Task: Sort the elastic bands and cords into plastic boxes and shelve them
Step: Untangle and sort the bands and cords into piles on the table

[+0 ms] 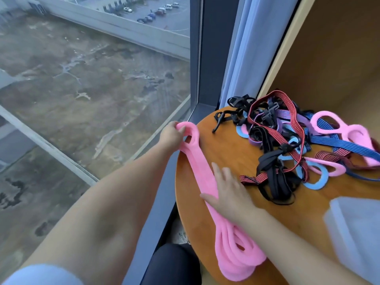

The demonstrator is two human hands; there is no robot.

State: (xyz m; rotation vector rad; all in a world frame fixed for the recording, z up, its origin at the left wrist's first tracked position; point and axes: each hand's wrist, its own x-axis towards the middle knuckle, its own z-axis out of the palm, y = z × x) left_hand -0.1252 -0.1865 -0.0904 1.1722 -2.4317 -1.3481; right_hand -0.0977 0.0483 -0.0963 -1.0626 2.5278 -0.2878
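A long pink fuzzy band [202,171] stretches along the left edge of a round wooden table [226,149]. My left hand [171,136] grips its looped far end just off the table's edge. My right hand [228,191] lies flat with straight fingers on the middle of the band, pressing it to the table. The band's near end lies coiled at the table's front edge. A tangled pile of bands and cords [292,138], red-striped, blue, purple, black, pink and light blue, sits at the table's far right.
A translucent plastic box [357,229] stands blurred at the right edge of the table. A large window [92,89] fills the left, with a pale curtain [253,48] and a wooden shelf wall [333,58] behind the table.
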